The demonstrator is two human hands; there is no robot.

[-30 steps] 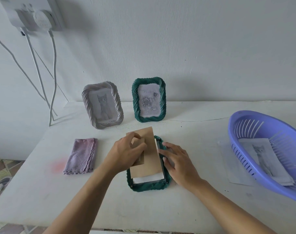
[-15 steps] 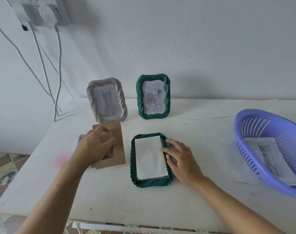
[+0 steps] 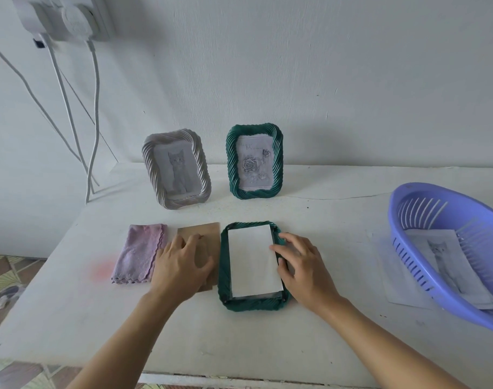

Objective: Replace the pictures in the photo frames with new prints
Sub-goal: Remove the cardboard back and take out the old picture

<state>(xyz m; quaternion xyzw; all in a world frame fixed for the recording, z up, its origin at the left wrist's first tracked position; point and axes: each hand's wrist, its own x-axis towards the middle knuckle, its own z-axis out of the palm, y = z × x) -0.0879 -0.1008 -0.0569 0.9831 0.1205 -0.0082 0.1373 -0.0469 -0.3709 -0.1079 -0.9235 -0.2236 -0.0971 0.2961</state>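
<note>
Left hand [image 3: 180,265] lies flat, fingers spread, on backing board [image 3: 203,234]. Right hand [image 3: 304,268], fingers loosely spread, steadies face-down green frame [image 3: 251,304]; print [image 3: 251,259] lies inside, under its fingertips. Risk: dragging fingertips could crease the print.

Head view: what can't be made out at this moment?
All in the head view:
- Print in the flat green frame: only its blank back shows; picture side faces down.
- Backing board: left hand covers most of it.
- Basket: cut off by the right edge; its wall partly screens the cat print.
- Writing on the rose print: too small to read.
</note>
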